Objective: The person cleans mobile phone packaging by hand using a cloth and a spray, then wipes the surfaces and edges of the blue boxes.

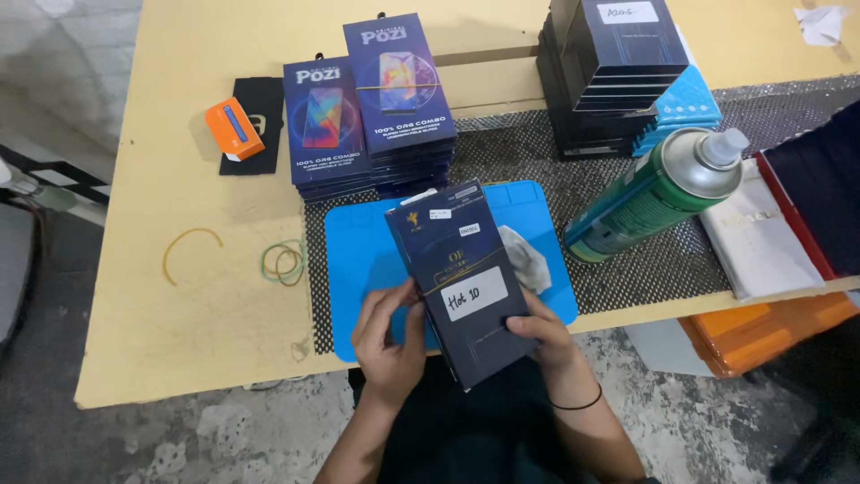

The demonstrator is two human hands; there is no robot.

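Note:
Both my hands hold a flat dark navy box point(461, 278) with a white handwritten label, tilted above the blue silicone mat point(358, 251). My left hand point(390, 336) grips its left lower edge, fingers curled over the front. My right hand point(542, 332), with a black band on the wrist, supports the lower right corner. A crumpled white cloth point(526, 255) lies on the mat just behind the box.
Two stacks of dark blue boxes point(367, 116) stand behind the mat, a taller black stack point(614, 72) to the right. A green spray can point(654, 193) lies beside it. An orange box point(235, 128) and rubber bands point(282, 262) sit left.

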